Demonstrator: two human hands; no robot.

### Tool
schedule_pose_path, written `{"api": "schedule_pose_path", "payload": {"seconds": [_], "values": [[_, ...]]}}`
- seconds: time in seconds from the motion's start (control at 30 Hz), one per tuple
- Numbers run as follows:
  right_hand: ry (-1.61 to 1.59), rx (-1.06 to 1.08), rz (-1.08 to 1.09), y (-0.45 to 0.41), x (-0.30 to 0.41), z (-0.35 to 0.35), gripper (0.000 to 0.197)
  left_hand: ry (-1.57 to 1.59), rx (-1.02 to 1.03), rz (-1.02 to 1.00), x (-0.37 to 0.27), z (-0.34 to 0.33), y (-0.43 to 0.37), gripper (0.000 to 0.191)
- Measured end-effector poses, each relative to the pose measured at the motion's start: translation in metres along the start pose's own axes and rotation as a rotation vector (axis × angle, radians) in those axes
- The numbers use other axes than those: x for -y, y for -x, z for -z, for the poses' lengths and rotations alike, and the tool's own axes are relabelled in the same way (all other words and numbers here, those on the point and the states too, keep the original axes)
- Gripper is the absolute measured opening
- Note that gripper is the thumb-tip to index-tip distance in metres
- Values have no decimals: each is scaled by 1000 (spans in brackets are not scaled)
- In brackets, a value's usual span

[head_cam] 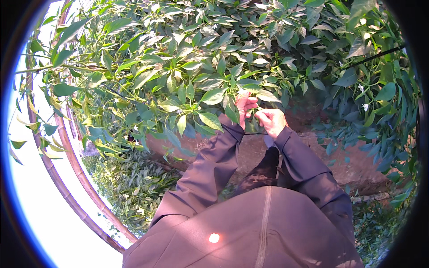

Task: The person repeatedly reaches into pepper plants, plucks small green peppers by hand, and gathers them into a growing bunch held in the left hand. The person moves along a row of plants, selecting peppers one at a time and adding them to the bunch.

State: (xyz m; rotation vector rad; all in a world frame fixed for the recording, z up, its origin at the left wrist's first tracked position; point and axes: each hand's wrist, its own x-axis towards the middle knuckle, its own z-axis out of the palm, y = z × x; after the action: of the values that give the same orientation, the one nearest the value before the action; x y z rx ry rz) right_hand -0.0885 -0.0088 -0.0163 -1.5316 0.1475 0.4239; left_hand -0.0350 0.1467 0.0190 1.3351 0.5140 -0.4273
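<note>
Leafy pepper plants (187,67) with small white flowers spread before me. My left hand (245,105) reaches in among the leaves with its fingers curled. Broad green leaves (231,110) cover part of it, so what it holds cannot be seen. Just to its right, my right hand (273,120) has thumb and forefinger pinched together at a small green plant part (253,113). That piece lies between the two hands and is too small to name further. Both hands are bare, with dark jacket sleeves down to the wrists.
Bamboo poles (72,160) curve along the left side. A checkered cloth or hat (89,148) shows beyond them. Bare soil (321,150) lies below the foliage. A dark thin cord or rod (378,55) slants through the plants at right. Lower foliage (134,191) grows behind my left arm.
</note>
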Motion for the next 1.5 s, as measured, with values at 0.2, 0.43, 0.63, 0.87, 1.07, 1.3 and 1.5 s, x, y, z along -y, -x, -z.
{"api": "schedule_pose_path", "payload": {"seconds": [0.2, 0.43, 0.63, 0.87, 1.07, 1.3, 1.5], "values": [[-75, -103, 180, 29, 41, -16, 34, 24, 30, -49, 17, 11, -10, 30], [-179, 140, 2, 36, 24, 1, 22, -137, -53, 17, -8, -5, 0, 47], [-53, 63, -52, 10, -15, -3, 24, 186, 32, 59, 0, -12, 10, 22], [483, -397, 608, 31, 57, 5, 15, 198, 16, 36, -4, -18, 18, 24], [700, 90, 889, 21, 93, 2, 26, 71, -116, -125, 44, 1, -17, 29], [1133, -59, 909, -16, 106, 13, 13, 190, 5, -78, 80, 22, -43, 29], [1209, -65, 712, -11, 137, 28, 13, -13, 112, -37, 63, 36, -46, 31]]}}
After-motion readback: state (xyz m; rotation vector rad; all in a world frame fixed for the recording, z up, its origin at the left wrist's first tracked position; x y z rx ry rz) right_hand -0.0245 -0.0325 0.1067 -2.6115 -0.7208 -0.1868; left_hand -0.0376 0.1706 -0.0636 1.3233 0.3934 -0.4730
